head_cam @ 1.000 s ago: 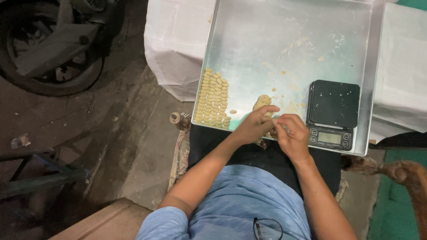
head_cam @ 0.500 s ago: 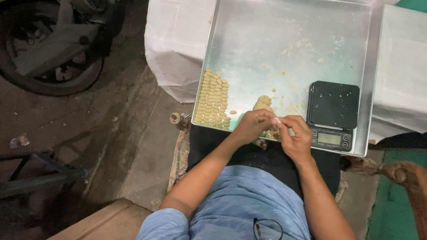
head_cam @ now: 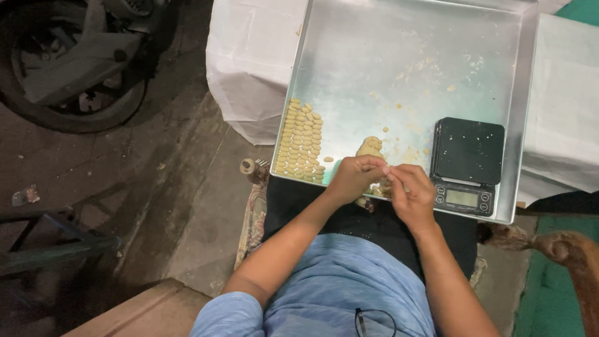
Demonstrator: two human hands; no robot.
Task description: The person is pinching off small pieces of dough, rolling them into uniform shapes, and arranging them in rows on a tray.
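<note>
A large metal tray [head_cam: 399, 56] lies on a white-covered table. Several small pale dough pieces [head_cam: 301, 140] lie in neat rows at the tray's near left corner. A lump of dough [head_cam: 369, 147] sits near the front edge. My left hand [head_cam: 352, 178] and my right hand [head_cam: 412, 193] meet over the tray's front edge, just below the lump. Their fingertips pinch a small bit of dough between them. A black digital scale [head_cam: 467, 163] stands at the tray's near right corner, right of my right hand.
The white cloth [head_cam: 249, 62] hangs over the table's left side. A tyre and wheel [head_cam: 68, 68] stand on the dark floor at upper left. A dark metal frame [head_cam: 50, 249] lies at lower left. A green surface [head_cam: 549, 287] and a brown curved wooden piece [head_cam: 561, 246] are at right.
Both hands have stayed at the tray's front edge, with the fingers shifting slightly as they work the bit of dough. The tray, the rows and the scale have not moved.
</note>
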